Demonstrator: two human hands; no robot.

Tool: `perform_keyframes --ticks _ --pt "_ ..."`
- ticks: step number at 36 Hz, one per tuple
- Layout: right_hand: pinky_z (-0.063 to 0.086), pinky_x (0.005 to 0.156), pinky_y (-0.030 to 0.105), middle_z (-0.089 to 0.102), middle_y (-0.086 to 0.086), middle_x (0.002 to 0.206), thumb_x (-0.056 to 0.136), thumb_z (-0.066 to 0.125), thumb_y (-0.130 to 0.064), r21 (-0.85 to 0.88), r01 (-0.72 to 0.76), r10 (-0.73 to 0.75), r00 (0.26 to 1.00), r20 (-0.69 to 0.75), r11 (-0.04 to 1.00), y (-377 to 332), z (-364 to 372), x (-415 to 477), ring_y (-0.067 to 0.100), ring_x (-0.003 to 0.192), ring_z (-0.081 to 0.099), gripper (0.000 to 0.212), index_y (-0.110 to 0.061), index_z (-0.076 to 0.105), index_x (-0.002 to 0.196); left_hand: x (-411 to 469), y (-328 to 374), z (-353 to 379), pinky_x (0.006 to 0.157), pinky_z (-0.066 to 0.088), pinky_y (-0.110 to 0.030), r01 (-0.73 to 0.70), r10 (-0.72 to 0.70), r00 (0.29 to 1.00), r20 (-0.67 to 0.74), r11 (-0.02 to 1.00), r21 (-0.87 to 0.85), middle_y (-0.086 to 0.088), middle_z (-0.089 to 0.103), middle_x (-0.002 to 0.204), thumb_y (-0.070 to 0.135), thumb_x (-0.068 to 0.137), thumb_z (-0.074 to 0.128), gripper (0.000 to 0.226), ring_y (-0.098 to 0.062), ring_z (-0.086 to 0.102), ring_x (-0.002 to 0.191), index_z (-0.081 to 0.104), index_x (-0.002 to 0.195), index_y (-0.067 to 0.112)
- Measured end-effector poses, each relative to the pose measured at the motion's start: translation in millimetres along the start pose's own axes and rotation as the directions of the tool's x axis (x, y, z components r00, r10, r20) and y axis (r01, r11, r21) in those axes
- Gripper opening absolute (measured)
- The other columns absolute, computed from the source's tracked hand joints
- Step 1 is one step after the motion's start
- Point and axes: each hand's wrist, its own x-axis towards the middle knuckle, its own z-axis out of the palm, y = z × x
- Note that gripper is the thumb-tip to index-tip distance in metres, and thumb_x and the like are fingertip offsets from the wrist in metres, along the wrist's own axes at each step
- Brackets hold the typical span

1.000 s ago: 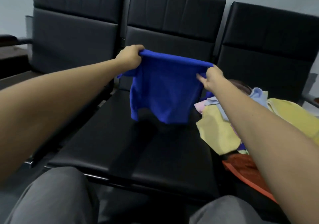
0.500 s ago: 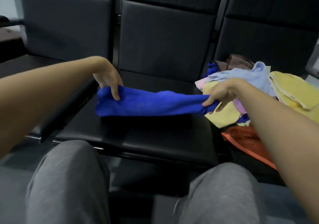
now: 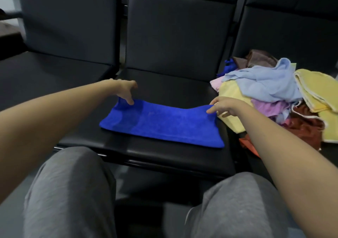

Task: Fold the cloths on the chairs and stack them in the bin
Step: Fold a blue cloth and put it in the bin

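A blue cloth (image 3: 164, 126) lies folded into a long band across the middle chair seat (image 3: 164, 157). My left hand (image 3: 126, 91) pinches its far left corner, lifted a little off the seat. My right hand (image 3: 225, 106) pinches the far right corner, also slightly raised. A heap of unfolded cloths (image 3: 274, 98) in yellow, light blue, pink, brown and red covers the right chair seat. No bin is in view.
Three black padded chairs stand in a row; the left chair seat (image 3: 54, 76) holds nothing. My knees in grey trousers (image 3: 73, 192) sit close to the front edge of the middle seat. An orange cloth (image 3: 248, 144) hangs at the heap's front.
The blue cloth went from hanging spread in the air to lying flat on the middle seat, folded over. Both hands came down with it and still hold its far corners.
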Motion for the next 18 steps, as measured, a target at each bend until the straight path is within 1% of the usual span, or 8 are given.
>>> perform_keyframes --ticks 2,3,5,8,10,12,14,18 --pt "0.038 0.093 0.034 0.044 0.014 0.135 0.089 0.064 -0.012 -0.051 -0.041 0.042 0.999 0.023 0.998 3.0 5.7 3.3 0.028 0.124 0.043 0.054 -0.010 0.040 0.137 3.4 9.2 9.4 0.108 0.024 -0.047 -0.022 0.031 0.990 -0.135 0.997 0.069 -0.007 0.037 0.145 0.038 0.081 0.069 0.081 -0.031 0.030 0.135 0.024 0.147 0.026" --pt "0.036 0.099 0.036 0.039 0.014 0.142 0.089 0.065 -0.015 -0.088 -0.052 0.054 0.998 0.028 0.995 4.3 8.7 4.3 0.029 0.130 0.037 0.061 -0.008 0.035 0.142 5.3 14.5 13.3 0.108 0.023 -0.047 -0.069 0.077 0.981 -0.177 0.996 0.048 -0.007 0.037 0.146 0.039 0.083 0.066 0.077 -0.030 0.029 0.137 0.025 0.147 0.026" --pt "0.033 0.103 0.037 0.035 0.013 0.147 0.089 0.066 -0.019 -0.119 -0.055 0.059 0.998 0.027 0.991 6.3 13.7 8.9 0.029 0.134 0.034 0.065 -0.006 0.033 0.143 4.8 28.4 21.2 0.110 0.027 -0.042 -0.238 0.223 0.951 -0.213 0.970 -0.048 -0.004 0.036 0.149 0.036 0.089 0.061 0.067 -0.025 0.030 0.138 0.030 0.147 0.024" --pt "0.033 0.104 0.036 0.035 0.011 0.147 0.088 0.066 -0.022 -0.109 -0.041 0.039 0.999 -0.021 0.993 8.6 20.2 13.9 0.028 0.134 0.036 0.069 -0.004 0.031 0.144 -3.8 55.1 44.6 0.114 0.022 -0.032 -0.506 0.493 0.861 -0.127 0.856 -0.105 0.001 0.031 0.153 0.042 0.095 0.051 0.060 -0.020 0.027 0.141 0.028 0.148 0.028" --pt "0.036 0.104 0.035 0.037 0.014 0.145 0.087 0.065 -0.019 -0.066 -0.026 0.020 0.996 -0.083 0.997 9.6 26.0 16.4 0.028 0.130 0.040 0.066 -0.002 0.033 0.142 -7.7 72.3 70.3 0.118 0.006 -0.034 -0.584 0.584 0.812 -0.001 0.812 -0.027 0.005 0.015 0.159 0.050 0.098 0.038 0.057 -0.017 0.010 0.146 0.017 0.149 0.039" --pt "0.039 0.100 0.034 0.038 0.016 0.143 0.086 0.062 -0.018 -0.020 -0.015 0.011 0.980 -0.199 1.000 10.6 30.3 22.2 0.030 0.127 0.043 0.064 -0.003 0.034 0.141 -6.5 82.5 91.5 0.117 -0.006 -0.039 -0.570 0.569 0.822 0.024 0.820 0.051 0.009 -0.002 0.160 0.054 0.099 0.025 0.051 -0.014 -0.006 0.147 0.007 0.146 0.050" --pt "0.039 0.100 0.034 0.038 0.017 0.143 0.087 0.056 -0.019 0.021 0.007 0.000 0.945 -0.326 1.000 9.5 34.5 26.4 0.032 0.126 0.043 0.059 -0.007 0.036 0.141 -2.2 85.0 97.5 0.118 -0.006 -0.042 -0.480 0.481 0.876 -0.040 0.876 0.043 0.008 -0.003 0.160 0.056 0.099 0.020 0.050 -0.015 -0.007 0.147 0.005 0.146 0.052" --pt "0.038 0.102 0.037 0.046 0.015 0.136 0.089 0.050 -0.017 0.078 0.081 -0.030 0.858 -0.512 0.994 0.1 45.1 27.1 0.034 0.123 0.045 0.045 -0.010 0.045 0.133 8.7 91.0 94.5 0.116 -0.006 -0.051 -0.116 0.103 0.988 -0.118 0.988 -0.106 0.001 -0.003 0.161 0.057 0.098 0.017 0.054 -0.025 -0.006 0.147 0.007 0.149 0.045"
